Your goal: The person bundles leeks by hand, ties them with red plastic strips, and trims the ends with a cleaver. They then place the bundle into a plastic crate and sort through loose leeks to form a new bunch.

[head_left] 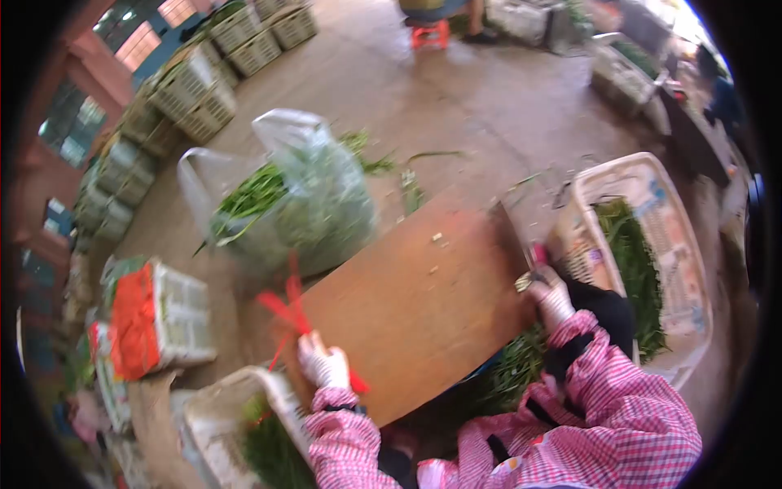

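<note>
A brown wooden board (407, 301) lies tilted in front of me, with a few small pale scraps on it. At its left edge my left hand (324, 365), in a pale glove or wrap, is closed round red plastic strips (285, 311) that stick out on both sides. By the right edge, my right hand (551, 297) is closed on a knife (511, 236) with a dark blade and what looks like a pinkish-red handle; motion blurs it. Small pale pieces show beside its fingers. Long green vegetables (517, 371) lie beneath the board's near edge.
A clear plastic bag (326, 212) of greens stands beyond the board. Crates with greens flank me: a right crate (700, 301) and a left crate (208, 416). An orange-draped white crate (183, 314) sits farther left. Stacked crates (183, 98) line the wall. A person sits on a red stool (429, 34).
</note>
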`<action>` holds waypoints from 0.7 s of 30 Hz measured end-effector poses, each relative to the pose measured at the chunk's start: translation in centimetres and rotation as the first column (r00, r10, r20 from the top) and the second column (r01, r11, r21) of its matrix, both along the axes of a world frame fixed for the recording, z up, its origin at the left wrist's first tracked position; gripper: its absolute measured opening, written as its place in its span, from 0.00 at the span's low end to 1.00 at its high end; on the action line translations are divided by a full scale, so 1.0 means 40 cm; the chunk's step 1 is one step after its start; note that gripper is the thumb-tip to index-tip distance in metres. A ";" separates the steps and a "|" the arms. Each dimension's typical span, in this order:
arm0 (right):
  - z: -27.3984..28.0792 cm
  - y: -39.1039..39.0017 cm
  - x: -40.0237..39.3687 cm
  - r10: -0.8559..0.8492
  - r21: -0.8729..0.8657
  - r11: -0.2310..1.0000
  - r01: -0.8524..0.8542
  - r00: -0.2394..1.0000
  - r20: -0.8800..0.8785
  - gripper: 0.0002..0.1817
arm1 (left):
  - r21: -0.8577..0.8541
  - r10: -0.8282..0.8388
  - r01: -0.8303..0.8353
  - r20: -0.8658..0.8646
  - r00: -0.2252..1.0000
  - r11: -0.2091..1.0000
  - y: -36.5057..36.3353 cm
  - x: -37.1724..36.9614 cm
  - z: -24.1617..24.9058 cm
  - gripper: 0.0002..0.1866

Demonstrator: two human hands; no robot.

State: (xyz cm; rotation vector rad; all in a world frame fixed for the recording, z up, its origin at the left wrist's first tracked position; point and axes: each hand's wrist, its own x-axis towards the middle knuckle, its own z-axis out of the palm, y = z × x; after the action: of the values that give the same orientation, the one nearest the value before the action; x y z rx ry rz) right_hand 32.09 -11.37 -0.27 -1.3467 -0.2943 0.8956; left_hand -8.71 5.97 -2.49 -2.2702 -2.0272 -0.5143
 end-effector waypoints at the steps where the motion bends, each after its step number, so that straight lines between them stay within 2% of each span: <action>1: -0.035 0.045 0.023 -0.126 0.039 0.992 0.120 0.972 0.198 0.25 | 0.032 -0.064 0.065 -0.046 0.997 0.997 -0.015 -0.018 -0.007 0.23; 2: -0.005 0.075 0.035 -0.079 -0.047 0.996 0.077 0.996 -0.031 0.26 | 0.029 -0.120 0.121 -0.041 0.992 0.992 -0.030 -0.042 -0.015 0.24; 3: 0.096 0.110 0.001 -0.015 -0.229 0.973 0.034 0.996 0.088 0.25 | -0.015 -0.113 0.112 -0.084 0.990 0.994 -0.052 -0.053 -0.008 0.25; 4: -0.038 0.138 0.045 0.107 -0.068 0.994 -0.087 0.910 0.400 0.24 | -0.088 -0.115 0.108 -0.082 0.990 0.990 -0.071 -0.069 -0.005 0.25; 5: -0.033 0.162 0.021 0.211 -0.146 0.977 -0.157 0.820 0.533 0.23 | -0.136 -0.135 0.125 -0.067 0.989 0.983 -0.086 -0.096 -0.013 0.24; 7: 0.027 0.189 -0.023 0.386 -0.321 0.922 -0.217 0.594 0.706 0.23 | -0.223 -0.182 0.170 -0.030 0.983 0.960 -0.115 -0.130 0.003 0.23; 8: 0.036 0.198 -0.032 0.427 -0.372 0.904 -0.213 0.377 0.822 0.22 | -0.258 -0.204 0.193 -0.014 0.979 0.947 -0.125 -0.140 0.027 0.23; 10: 0.044 0.218 -0.038 0.609 -0.595 0.793 -0.135 0.146 0.779 0.22 | -0.236 -0.199 0.205 0.047 0.979 0.950 -0.143 -0.180 0.030 0.20; 11: 0.055 0.223 -0.046 0.603 -0.588 0.797 -0.135 0.141 0.785 0.22 | -0.242 -0.200 0.220 0.105 0.974 0.945 -0.150 -0.193 0.037 0.17; 13: 0.083 0.222 -0.055 0.742 -0.741 0.670 -0.041 0.010 0.671 0.23 | -0.217 -0.189 0.231 0.198 0.962 0.948 -0.157 -0.205 0.055 0.11; 14: 0.096 0.219 -0.059 0.740 -0.739 0.673 -0.032 0.002 0.673 0.23 | -0.211 -0.190 0.234 0.209 0.959 0.949 -0.158 -0.206 0.062 0.11; 16: 0.120 0.209 -0.071 0.610 -0.624 0.779 -0.062 -0.156 0.777 0.25 | -0.109 -0.087 0.126 0.307 0.948 0.986 -0.157 -0.208 0.064 0.07; 17: 0.131 0.212 -0.089 0.558 -0.569 0.818 -0.086 -0.123 0.821 0.23 | -0.058 -0.081 0.102 0.289 0.954 0.993 -0.153 -0.208 0.063 0.13; 18: 0.138 0.220 -0.110 0.447 -0.457 0.878 -0.141 -0.098 0.889 0.18 | -0.057 -0.080 0.102 0.305 0.949 0.993 -0.151 -0.194 0.060 0.13; 20: 0.129 0.252 -0.156 0.398 -0.370 0.873 -0.318 0.029 0.917 0.11 | 0.092 -0.030 0.004 0.285 0.958 0.996 -0.145 -0.166 0.067 0.22; 21: 0.131 0.276 -0.197 0.330 -0.274 0.879 -0.391 0.082 0.940 0.08 | 0.077 -0.053 0.040 0.171 0.984 0.996 -0.140 -0.165 0.052 0.31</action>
State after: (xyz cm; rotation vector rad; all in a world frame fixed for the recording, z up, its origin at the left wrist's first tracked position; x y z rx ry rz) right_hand 24.19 -0.33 4.97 -1.6825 -1.7832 0.2039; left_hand -15.29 0.35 -0.41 -2.3078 -1.9953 -0.8029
